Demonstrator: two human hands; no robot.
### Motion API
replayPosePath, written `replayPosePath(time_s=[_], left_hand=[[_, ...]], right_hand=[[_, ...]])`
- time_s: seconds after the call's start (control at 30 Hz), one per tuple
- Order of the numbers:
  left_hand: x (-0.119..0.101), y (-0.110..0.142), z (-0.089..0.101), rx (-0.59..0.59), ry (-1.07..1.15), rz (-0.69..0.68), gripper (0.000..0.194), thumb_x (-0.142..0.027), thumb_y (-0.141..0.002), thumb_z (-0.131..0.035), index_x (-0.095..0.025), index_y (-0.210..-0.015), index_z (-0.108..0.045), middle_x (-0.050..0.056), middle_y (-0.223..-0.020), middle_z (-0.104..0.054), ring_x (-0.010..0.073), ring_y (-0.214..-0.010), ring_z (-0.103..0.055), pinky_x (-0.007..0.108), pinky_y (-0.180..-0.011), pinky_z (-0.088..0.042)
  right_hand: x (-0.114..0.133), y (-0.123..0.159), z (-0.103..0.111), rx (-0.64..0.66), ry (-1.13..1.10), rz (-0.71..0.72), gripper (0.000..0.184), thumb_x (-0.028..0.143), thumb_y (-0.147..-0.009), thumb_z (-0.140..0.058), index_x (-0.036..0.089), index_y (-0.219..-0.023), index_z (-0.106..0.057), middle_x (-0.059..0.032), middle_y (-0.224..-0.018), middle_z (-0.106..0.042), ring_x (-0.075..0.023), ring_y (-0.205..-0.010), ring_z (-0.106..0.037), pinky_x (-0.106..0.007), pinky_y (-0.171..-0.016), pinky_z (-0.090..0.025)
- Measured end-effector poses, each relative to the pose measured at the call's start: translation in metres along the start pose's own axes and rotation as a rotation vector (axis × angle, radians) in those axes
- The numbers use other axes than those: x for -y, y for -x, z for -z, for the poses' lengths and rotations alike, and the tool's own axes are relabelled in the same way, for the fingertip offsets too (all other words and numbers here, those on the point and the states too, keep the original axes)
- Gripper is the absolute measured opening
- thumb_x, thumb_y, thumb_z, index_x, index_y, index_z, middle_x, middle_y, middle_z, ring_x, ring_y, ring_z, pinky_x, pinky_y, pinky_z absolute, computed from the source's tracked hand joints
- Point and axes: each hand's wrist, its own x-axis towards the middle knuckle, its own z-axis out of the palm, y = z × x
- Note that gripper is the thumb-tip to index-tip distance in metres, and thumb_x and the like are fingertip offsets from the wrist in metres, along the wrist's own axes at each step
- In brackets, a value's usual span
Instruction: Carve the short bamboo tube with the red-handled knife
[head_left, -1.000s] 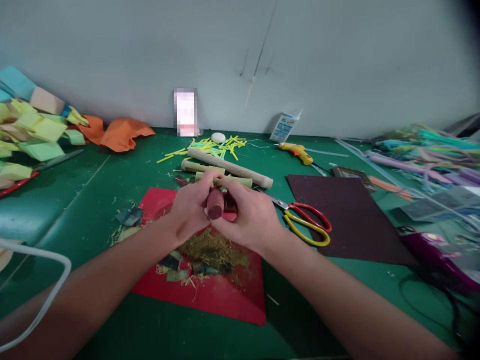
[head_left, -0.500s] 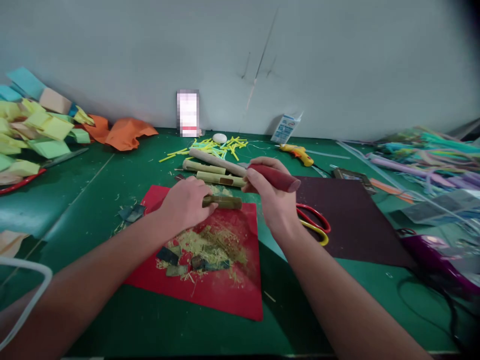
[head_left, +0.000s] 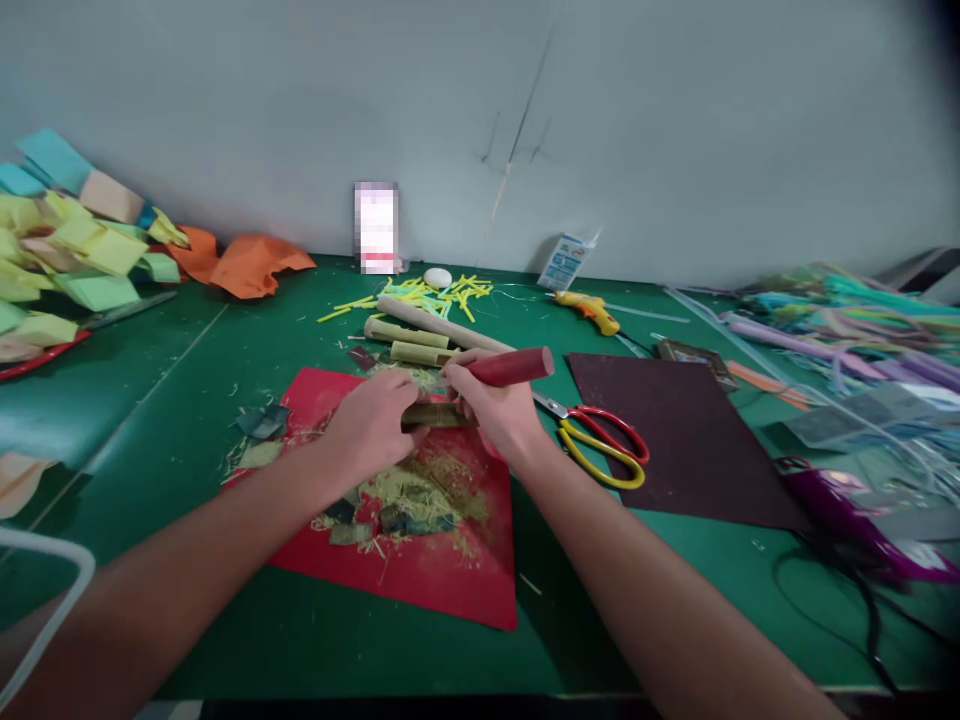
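Note:
My left hand [head_left: 379, 415] is closed on the left end of a short olive-green bamboo tube [head_left: 439, 414], held level over a red mat [head_left: 480, 590]. In my right hand [head_left: 499, 405] is a tool with a thick dark red handle [head_left: 517, 366]; its working end is hidden by my fingers near the tube, so I cannot tell what kind it is. The fingertips of that hand rest at the tube's right part. Pale shavings [head_left: 397, 500] and dark green scraps lie on the mat below. Just beyond are two pale bamboo pieces [head_left: 409, 333] and a long wooden stick [head_left: 442, 325].
Scissors [head_left: 600, 455] with red and yellow handles lie right of my right hand, partly on a dark mat [head_left: 690, 440]. Farther back are a yellow glue gun [head_left: 592, 310], a small carton [head_left: 568, 260] and yellow strips [head_left: 472, 292]. Folded papers [head_left: 97, 255] pile up left; a purple tool [head_left: 862, 515] sits right.
My right hand has moved left and down with the red-handled tool, from above the pale bamboo to the green tube. The scissors' blades now show. My left hand stays on the tube.

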Motion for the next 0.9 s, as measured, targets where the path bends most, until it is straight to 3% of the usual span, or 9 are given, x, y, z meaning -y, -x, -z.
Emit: replayPosePath(time_s=[0.17,0.3,0.4,0.57,0.9], left_hand=[[0.006,-0.001,-0.007,-0.009,0.052,-0.016,0.021,-0.024,-0.078,-0.064,-0.016,-0.098,-0.066,0.011,-0.107,-0.067,0.0294,-0.106,-0.061,0.043,-0.089,-0.052],[0.008,0.0,-0.008,-0.017,0.059,-0.059,0.028,-0.022,-0.078,-0.062,-0.016,-0.105,-0.066,0.011,-0.103,-0.068,0.0294,-0.103,-0.062,0.044,-0.087,-0.053],[0.008,0.001,-0.008,-0.015,0.069,-0.079,0.029,-0.02,-0.078,-0.062,-0.016,-0.106,-0.066,0.01,-0.103,-0.067,0.0293,-0.103,-0.062,0.044,-0.084,-0.053],[0.009,0.001,-0.009,0.001,0.083,-0.101,0.023,-0.019,-0.077,-0.063,-0.016,-0.1,-0.066,0.011,-0.104,-0.067,0.0292,-0.104,-0.06,0.043,-0.086,-0.052],[0.011,0.0,-0.011,-0.023,0.085,-0.121,0.022,-0.022,-0.082,-0.063,-0.017,-0.103,-0.065,0.011,-0.104,-0.066,0.029,-0.105,-0.061,0.044,-0.088,-0.051]], right_hand=[[-0.001,-0.005,-0.01,-0.069,-0.001,0.005,0.031,0.041,-0.07,-0.074,0.021,-0.062,-0.051,0.0056,-0.054,-0.045,-0.0102,-0.053,-0.041,-0.028,-0.054,-0.038],[-0.002,-0.007,-0.015,-0.158,0.071,0.039,0.027,0.035,-0.073,-0.065,0.021,-0.057,-0.048,0.0023,-0.058,-0.05,-0.0125,-0.059,-0.048,-0.03,-0.06,-0.042],[-0.005,-0.007,-0.013,-0.145,0.136,0.051,0.02,0.029,-0.071,-0.06,0.022,-0.057,-0.049,0.0013,-0.058,-0.053,-0.0137,-0.06,-0.05,-0.031,-0.061,-0.042],[-0.009,-0.007,-0.011,-0.13,0.163,0.054,0.025,0.029,-0.074,-0.058,0.023,-0.055,-0.044,0.0031,-0.054,-0.048,-0.0122,-0.056,-0.045,-0.031,-0.058,-0.039],[-0.012,-0.011,-0.011,0.036,0.224,0.059,0.028,0.034,-0.077,-0.061,0.022,-0.055,-0.048,0.002,-0.056,-0.052,-0.0137,-0.06,-0.046,-0.031,-0.06,-0.038]])
